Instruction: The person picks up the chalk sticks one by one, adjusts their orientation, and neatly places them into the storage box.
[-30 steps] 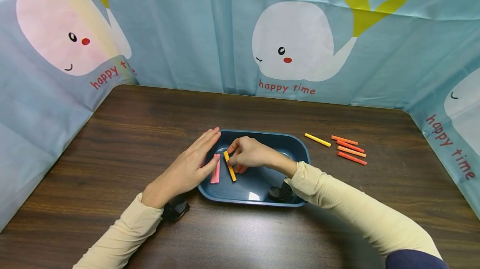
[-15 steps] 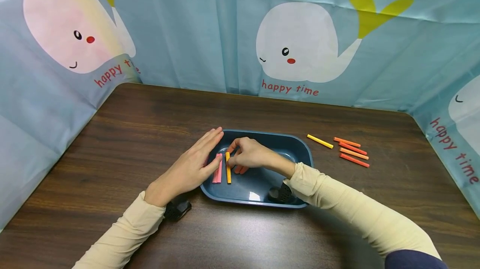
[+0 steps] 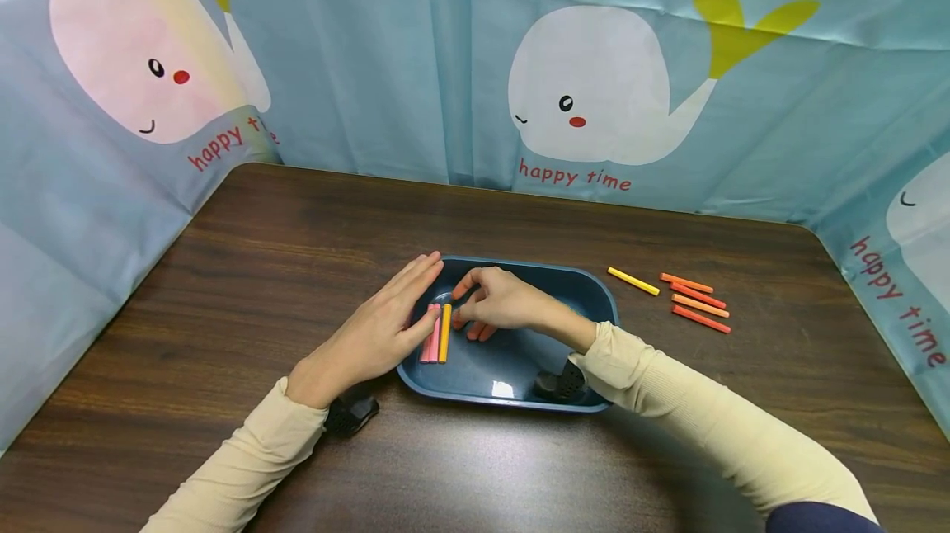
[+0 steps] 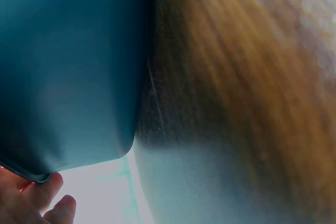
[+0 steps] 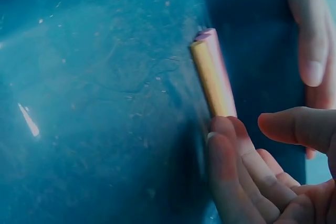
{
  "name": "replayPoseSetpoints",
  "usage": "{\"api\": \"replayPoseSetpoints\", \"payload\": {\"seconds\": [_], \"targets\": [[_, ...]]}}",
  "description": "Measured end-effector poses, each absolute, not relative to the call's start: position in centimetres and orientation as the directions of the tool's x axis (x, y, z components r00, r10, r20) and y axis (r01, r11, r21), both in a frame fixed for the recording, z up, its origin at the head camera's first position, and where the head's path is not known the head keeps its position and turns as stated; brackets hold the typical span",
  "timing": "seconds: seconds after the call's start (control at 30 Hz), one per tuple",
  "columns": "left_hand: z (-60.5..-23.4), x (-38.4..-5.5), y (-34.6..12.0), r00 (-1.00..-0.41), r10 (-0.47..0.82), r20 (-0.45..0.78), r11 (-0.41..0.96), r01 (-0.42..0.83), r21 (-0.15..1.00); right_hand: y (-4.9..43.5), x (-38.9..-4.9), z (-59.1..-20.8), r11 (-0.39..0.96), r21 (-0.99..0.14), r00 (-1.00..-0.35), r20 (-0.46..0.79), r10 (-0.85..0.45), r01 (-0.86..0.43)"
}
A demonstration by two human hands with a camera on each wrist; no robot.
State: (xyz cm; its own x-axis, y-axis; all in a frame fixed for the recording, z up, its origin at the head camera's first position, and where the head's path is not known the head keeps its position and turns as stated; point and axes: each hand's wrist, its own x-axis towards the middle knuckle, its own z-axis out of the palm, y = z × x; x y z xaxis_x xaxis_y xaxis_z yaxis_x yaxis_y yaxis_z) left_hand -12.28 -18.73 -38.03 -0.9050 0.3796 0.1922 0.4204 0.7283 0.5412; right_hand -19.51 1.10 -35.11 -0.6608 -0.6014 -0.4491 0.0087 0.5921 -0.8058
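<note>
Inside a dark blue tray (image 3: pixel 475 372), two pink chalk-like sticks (image 3: pixel 430 349) lie side by side at the left end. An orange-yellow stick (image 3: pixel 445 335) lies right along them, parallel, also seen as a yellowish stick (image 5: pixel 207 74) in the right wrist view. My right hand (image 3: pixel 496 299) hovers just right of it, thumb and index finger spread apart; in the right wrist view its fingertips (image 5: pixel 223 145) are at the near end of the sticks. My left hand (image 3: pixel 371 333) rests over the tray's left rim with fingers extended, its thumb reaching inward near the pink sticks.
On the brown wood table (image 3: pixel 282 269), right of the tray, lie a yellow stick (image 3: pixel 633 281) and several orange and red sticks (image 3: pixel 699 307). A blue whale-print curtain (image 3: pixel 371 63) hangs behind the table. Black devices (image 3: pixel 352 415) sit at my wrists.
The orange-yellow stick was first tilted in my right hand, then straightened and slid left against the pink ones. My right fingers have come off it. My left hand has stayed at the rim.
</note>
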Motion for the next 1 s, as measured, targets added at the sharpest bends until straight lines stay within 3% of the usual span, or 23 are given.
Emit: {"api": "replayPoseSetpoints", "payload": {"seconds": [0.37, 1.0], "targets": [[-38.0, -12.3, -18.7, -0.908, 0.375, 0.185, 0.731, 0.412, 0.543, 3.5, -19.7, -33.6, 0.532, -0.845, -0.662, -0.366, -0.654, -0.059], [-38.0, -12.3, -18.7, -0.908, 0.373, 0.189, 0.730, 0.413, 0.544, 6.8, -19.2, -32.2, 0.432, -0.901, -0.737, -0.266, -0.621, -0.039]]}}
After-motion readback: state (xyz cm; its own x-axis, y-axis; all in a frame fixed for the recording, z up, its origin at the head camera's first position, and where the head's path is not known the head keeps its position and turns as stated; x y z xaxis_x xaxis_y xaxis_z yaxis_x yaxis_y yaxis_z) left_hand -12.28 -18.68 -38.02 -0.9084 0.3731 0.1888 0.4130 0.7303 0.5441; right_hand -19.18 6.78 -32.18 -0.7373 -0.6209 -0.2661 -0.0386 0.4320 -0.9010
